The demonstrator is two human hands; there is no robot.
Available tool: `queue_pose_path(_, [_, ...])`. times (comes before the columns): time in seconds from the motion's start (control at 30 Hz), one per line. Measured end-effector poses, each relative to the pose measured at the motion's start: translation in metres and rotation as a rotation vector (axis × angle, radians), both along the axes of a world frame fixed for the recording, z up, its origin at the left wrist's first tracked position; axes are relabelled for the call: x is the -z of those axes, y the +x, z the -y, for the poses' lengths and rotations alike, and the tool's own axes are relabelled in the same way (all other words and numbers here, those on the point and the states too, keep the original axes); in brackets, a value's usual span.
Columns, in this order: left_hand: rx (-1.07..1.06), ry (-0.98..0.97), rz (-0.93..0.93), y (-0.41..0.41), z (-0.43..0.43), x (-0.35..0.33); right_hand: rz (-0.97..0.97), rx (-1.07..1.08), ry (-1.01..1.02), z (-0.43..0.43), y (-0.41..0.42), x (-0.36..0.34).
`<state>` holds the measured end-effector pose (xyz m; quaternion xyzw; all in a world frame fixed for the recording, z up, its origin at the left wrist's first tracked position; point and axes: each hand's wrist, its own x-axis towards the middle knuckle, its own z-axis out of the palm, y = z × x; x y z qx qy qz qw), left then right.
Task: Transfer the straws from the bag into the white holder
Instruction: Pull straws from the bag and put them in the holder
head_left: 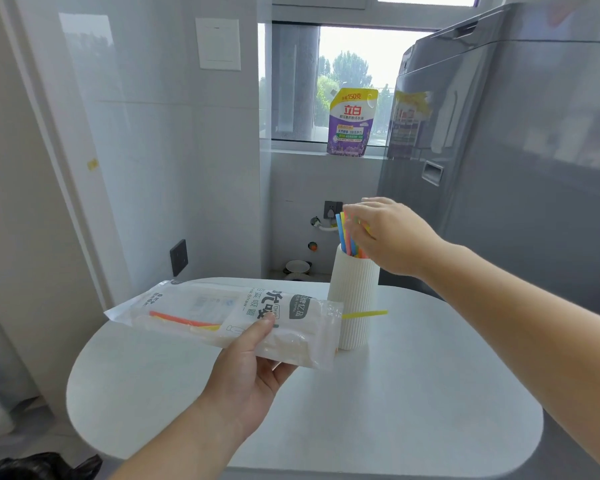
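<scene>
Holder [355, 289] stands on table [413, 393], toward its far edge. Straws [347, 237] upright in holder; right hand [392, 237] above it, fingers about their upper ends. Bag [222, 310] lies level above table, left of holder, gripped from below by left hand [253, 368]; its right end overlaps holder's front. One loose straw [364, 314] juts from that end across holder. Behind: pouch [352, 123] on sill [298, 147], appliance [516, 168] at right.

Detergent pouch [351, 123] on windowsill [326, 150]

— What's your count?
— I make it one bag [222, 310], one white holder [354, 299] at its three o'clock, at least four straws [340, 233] standing in it, at least two more bagged.
</scene>
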<state>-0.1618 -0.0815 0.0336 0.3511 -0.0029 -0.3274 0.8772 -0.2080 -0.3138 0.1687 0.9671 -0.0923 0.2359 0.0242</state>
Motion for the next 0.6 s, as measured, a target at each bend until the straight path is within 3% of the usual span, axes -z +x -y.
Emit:
queue_pose_path(0.1, [0.012,0.004,0.001,-0.001,0.000,0.000,0.062,-0.003,0.117,-0.002,-0.004,0.002])
queue_pose_path(0.27, [0.016,-0.006,0.023,0.001,-0.001,0.000,0.396,-0.001,0.194,-0.015,-0.022,0.005])
queue_pose_path(0.43, [0.025,0.004,0.099,-0.001,-0.001,-0.002,0.533,0.059,0.520,-0.043,-0.055,0.050])
queue_pose_path(0.5, [0.042,0.017,0.145,-0.004,0.000,-0.002,0.446,0.128,0.745,-0.053,-0.066,0.076])
queue_pose_path(0.6, [0.062,0.057,0.221,-0.010,0.002,-0.001,0.266,0.225,1.330,-0.064,-0.072,0.103])
